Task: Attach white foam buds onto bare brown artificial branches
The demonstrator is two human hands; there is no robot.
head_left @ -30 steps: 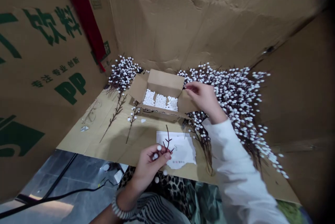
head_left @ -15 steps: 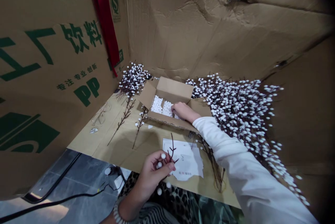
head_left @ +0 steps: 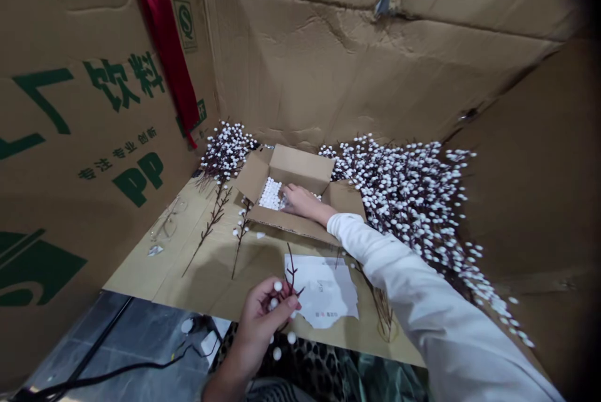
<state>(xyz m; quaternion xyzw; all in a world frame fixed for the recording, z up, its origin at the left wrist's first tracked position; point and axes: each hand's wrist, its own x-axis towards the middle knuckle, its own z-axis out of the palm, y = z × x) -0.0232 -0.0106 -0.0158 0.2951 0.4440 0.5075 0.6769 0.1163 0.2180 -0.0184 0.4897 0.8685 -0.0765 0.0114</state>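
In the head view, my left hand (head_left: 263, 308) is closed around a dark brown artificial twig (head_left: 292, 270) at the front edge of the table. White berry balls (head_left: 277, 353) sit on the twig and hang below my fingers. My right hand (head_left: 304, 203) reaches into an open cardboard box (head_left: 300, 167), its fingers bent together and touching the small white foam balls (head_left: 269, 194) inside. Whatever lies between those fingertips is hidden. In front of the box lie a bare twig (head_left: 209, 230) and a twig with a few white balls (head_left: 241, 233).
Bunches of white-berried branches stand at back left (head_left: 225, 148) and along the right (head_left: 408, 195). A torn white paper (head_left: 326, 292) lies near the left hand, glasses (head_left: 169, 220) at the left. Cardboard walls (head_left: 328, 70) enclose the table; a red ribbon (head_left: 164, 39) hangs left.
My right hand has moved left within the box, over the white balls. The view has shifted slightly; my left hand still holds the twig.
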